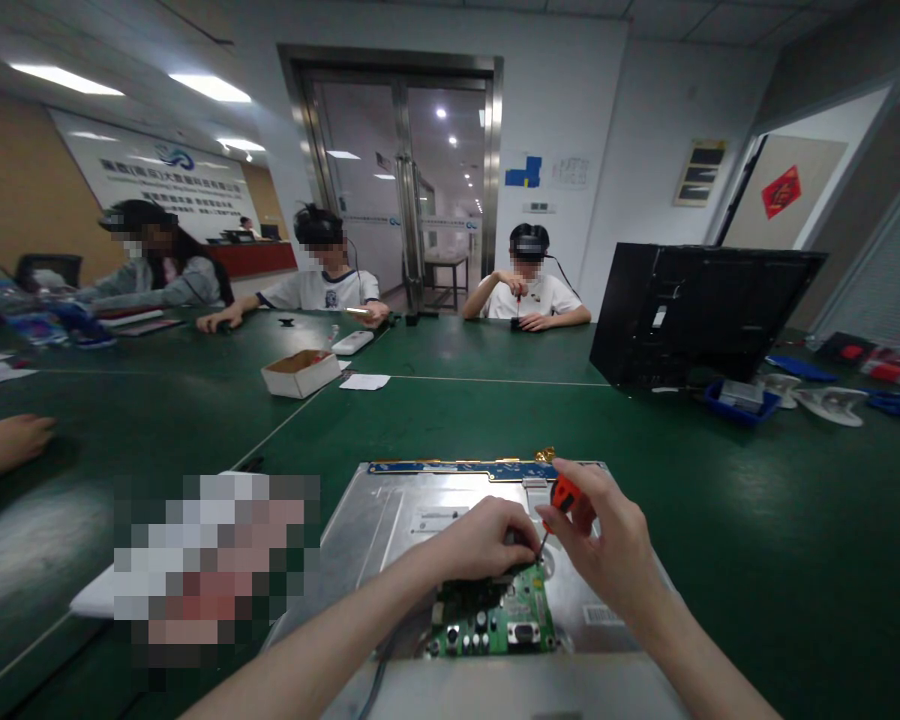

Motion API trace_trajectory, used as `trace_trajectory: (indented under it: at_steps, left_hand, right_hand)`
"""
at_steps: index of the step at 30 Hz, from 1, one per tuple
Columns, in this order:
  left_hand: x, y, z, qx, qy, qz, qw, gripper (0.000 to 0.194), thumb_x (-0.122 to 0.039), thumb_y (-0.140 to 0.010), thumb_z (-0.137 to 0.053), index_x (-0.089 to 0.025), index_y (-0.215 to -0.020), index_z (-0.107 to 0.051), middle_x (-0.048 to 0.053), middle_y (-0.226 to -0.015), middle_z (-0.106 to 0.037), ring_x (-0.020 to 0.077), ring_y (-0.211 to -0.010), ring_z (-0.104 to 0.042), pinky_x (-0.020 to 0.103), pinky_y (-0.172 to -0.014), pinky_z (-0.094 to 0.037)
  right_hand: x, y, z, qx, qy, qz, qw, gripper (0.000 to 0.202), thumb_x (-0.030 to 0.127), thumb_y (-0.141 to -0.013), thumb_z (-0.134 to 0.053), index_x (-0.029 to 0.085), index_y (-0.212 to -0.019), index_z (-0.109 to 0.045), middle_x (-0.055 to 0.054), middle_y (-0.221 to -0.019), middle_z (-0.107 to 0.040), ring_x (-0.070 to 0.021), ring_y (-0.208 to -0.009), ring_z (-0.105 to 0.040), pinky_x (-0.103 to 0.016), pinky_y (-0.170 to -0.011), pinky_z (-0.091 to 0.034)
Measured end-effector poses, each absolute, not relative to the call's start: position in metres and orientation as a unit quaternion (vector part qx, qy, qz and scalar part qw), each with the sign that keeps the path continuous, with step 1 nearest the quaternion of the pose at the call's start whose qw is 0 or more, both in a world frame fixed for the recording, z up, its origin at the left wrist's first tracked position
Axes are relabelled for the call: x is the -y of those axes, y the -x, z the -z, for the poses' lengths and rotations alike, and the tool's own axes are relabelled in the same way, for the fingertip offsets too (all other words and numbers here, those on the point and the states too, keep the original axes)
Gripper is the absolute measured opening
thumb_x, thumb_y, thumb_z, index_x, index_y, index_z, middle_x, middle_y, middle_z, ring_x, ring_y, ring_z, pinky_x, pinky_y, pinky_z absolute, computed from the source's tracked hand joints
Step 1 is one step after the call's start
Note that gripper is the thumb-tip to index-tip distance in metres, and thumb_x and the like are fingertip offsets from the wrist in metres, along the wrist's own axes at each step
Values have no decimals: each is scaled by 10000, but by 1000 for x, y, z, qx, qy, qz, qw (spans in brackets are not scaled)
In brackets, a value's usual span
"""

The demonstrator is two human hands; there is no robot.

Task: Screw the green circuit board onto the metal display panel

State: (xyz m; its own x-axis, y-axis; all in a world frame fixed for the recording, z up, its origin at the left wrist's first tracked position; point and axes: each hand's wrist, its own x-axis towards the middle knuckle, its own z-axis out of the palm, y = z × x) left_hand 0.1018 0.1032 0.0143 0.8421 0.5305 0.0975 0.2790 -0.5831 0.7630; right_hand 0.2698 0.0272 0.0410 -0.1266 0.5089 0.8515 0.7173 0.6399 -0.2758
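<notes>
My right hand [607, 530] grips the red and black handle of a screwdriver [565, 493], its shaft slanting down to the upper right corner of a green circuit board [529, 600]. Close by that tip, my left hand [487, 538] has its fingers curled and pressed together over the board's upper edge. What they pinch, if anything, is hidden. Under both hands lies a silver metal panel [360, 560], with a narrow blue circuit strip [450, 468] along its far edge. A grey cable [377, 690] runs off near the board's lower left.
A black monitor casing [690, 310] stands at the back right beside a blue tray [742, 402]. An open cardboard box [300, 375] sits ahead on the green table [457, 420]. Several people sit around it, and another person's hand [19, 437] rests at far left.
</notes>
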Motion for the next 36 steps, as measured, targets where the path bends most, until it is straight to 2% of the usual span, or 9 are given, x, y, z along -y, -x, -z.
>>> trace_trajectory:
  at_steps: [5, 9, 17, 24, 27, 36]
  left_hand:
    - [-102, -101, -17, -229, -877, -155, 393, 176, -55, -752, -655, -151, -858, -758, 17, -800, -719, 181, -743, -634, 250, -711, -459]
    - [-101, -102, -18, -232, -879, -158, 386, 140, -73, -747, -667, -168, -793, -758, 2, -748, -702, 171, -716, -617, 242, -687, -450]
    - [-102, -102, -15, -231, -875, -158, 396, 155, -51, -738, -657, -145, -818, -751, 22, -793, -722, 172, -720, -637, 240, -679, -463]
    - [-100, -102, -17, -231, -873, -164, 396, 156, -45, -739, -664, -147, -816, -753, 11, -761, -716, 171, -718, -633, 238, -682, -458]
    - [-101, -102, -17, -237, -874, -163, 392, 146, -55, -737, -674, -160, -795, -757, 5, -755, -712, 170, -720, -632, 237, -682, -456]
    - [-102, -102, -15, -230, -874, -159, 397, 182, -50, -751, -657, -158, -858, -758, 20, -830, -736, 179, -755, -647, 248, -718, -477]
  right_hand:
    - [-24, -269, -43, 749, 420, 62, 509, 403, 215, -955, -507, 215, -1350, -426, 3, -808, -599, -92, -507, -521, -198, -440, -437]
    - [-20, -267, -45, 744, 431, 35, 510, 439, 174, -954, -446, 220, -1389, -406, -7, -814, -598, -110, -531, -543, -210, -438, -440]
    - [-26, -269, -43, 749, 421, 86, 505, 405, 182, -950, -521, 245, -1336, -418, 25, -786, -564, -81, -474, -467, -193, -432, -401]
    - [-22, -268, -46, 749, 423, 64, 506, 402, 188, -956, -461, 218, -1353, -412, -8, -827, -604, -95, -516, -524, -200, -440, -436]
    - [-20, -266, -49, 742, 425, 56, 515, 396, 165, -944, -441, 206, -1338, -434, -16, -825, -613, -95, -503, -518, -193, -407, -412]
    - [-24, -268, -44, 741, 421, 87, 516, 389, 181, -929, -537, 237, -1303, -445, 29, -761, -563, -86, -489, -478, -194, -445, -420]
